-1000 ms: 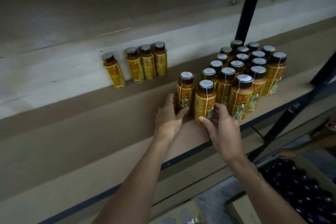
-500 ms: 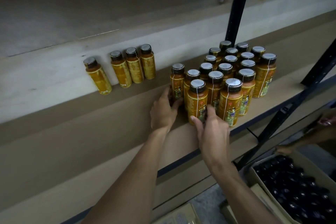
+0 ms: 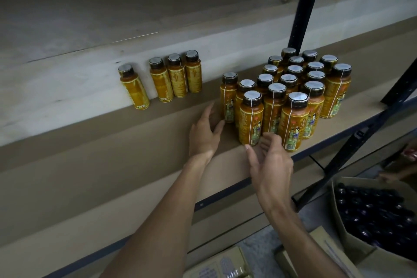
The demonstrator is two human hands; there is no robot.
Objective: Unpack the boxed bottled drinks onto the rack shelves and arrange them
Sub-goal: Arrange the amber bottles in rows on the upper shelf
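Touching the side bottle point(image 3: 229, 97) with a flat left hand point(image 3: 205, 134), hovering a relaxed, empty right hand point(image 3: 272, 165) just beside the front bottle point(image 3: 251, 119).

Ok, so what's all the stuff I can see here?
shelf: one, brown, across the middle
front bottles: about eighteen, orange with silver caps, packed together on the shelf
back bottles: four, orange, at the shelf's back, one set apart
post: one, black, behind the front bottles
open box: one, brown, lower right, holding dark bottles
shut boxes: two, brown, bottom edge
left hand: one, open, beside the leftmost front bottle
right hand: one, open, at the nearest front bottle's base
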